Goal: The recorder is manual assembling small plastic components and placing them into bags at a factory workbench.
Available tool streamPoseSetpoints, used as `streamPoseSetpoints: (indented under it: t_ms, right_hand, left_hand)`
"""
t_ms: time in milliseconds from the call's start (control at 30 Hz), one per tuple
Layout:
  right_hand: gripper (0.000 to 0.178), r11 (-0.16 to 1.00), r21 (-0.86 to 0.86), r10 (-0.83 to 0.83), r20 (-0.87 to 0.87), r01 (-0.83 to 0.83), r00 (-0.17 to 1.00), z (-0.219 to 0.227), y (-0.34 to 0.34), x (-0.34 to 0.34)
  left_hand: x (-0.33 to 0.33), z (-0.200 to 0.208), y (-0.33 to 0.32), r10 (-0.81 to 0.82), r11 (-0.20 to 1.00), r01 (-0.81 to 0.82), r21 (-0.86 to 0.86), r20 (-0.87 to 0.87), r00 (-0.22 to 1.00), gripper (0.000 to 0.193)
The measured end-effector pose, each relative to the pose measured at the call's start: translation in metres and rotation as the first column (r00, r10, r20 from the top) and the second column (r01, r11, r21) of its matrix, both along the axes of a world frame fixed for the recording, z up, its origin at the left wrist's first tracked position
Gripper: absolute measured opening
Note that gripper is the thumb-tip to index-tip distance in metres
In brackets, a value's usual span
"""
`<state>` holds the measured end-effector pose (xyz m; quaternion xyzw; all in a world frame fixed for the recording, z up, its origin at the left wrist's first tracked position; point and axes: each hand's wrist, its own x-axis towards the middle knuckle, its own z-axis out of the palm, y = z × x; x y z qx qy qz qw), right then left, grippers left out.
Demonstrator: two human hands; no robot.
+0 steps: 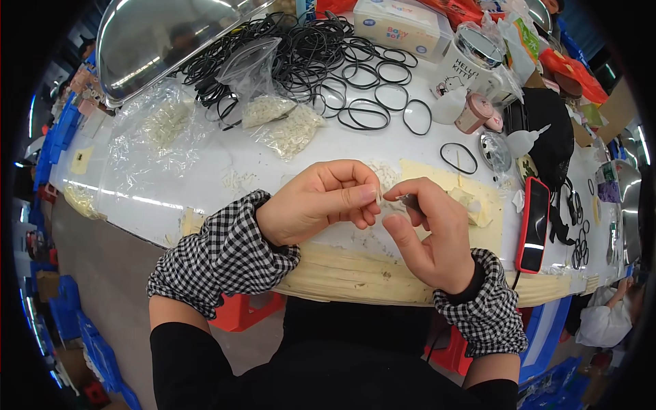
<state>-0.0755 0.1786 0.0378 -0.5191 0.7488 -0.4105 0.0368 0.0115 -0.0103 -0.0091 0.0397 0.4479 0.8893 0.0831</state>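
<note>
Bag of pale bits [164, 124] is seen far L on the white tabletop [137, 212], then loose bits [239, 180] are scattered, then a 2nd bag [290, 133] is found w/ more of the same. Next, left hand [316, 201]: grip is pinched, thumb against index, w/ a tiny pale piece [379, 195] apparently held right at the fingertips, over the tabletop nr its front edge. Piece is prob v. light, kinda stiff, and easily dropped or flicked tbh; whether it'd snap can't be told at this res. Best held lightly by its sides, w/ the tip left exposed. Further R, right hand [435, 236] is held just beside it, thumb + index spread, not touching the piece afaict; anything tucked in the curled fingers can't be made out.
</note>
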Motion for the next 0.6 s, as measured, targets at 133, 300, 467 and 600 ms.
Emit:
streamPoseSetpoints:
  t_ms: [133,300,467,600]
  right_hand:
    - [0.028,1.000,0.001,0.025,-0.203,-0.025,0.979,-0.014,0.002,-0.004]
    - [0.030,0.999,0.025,0.029,-0.281,-0.023,0.959,-0.017,0.001,-0.003]
    - [0.030,0.999,0.035,0.036,-0.292,-0.027,0.956,-0.020,0.003,-0.003]
    - [0.030,0.999,0.027,0.035,-0.307,-0.028,0.951,-0.020,0.003,-0.003]
  left_hand:
    - [-0.002,0.000,-0.004,-0.088,0.996,0.088,-0.007,-0.016,0.996,0.014]
    - [-0.003,-0.003,-0.004,-0.156,0.988,0.155,-0.023,-0.055,0.986,0.013]
    - [-0.004,-0.004,-0.003,-0.156,0.987,0.154,-0.039,-0.053,0.986,0.012]
    - [-0.004,-0.004,-0.003,-0.152,0.987,0.149,-0.051,-0.062,0.986,0.012]
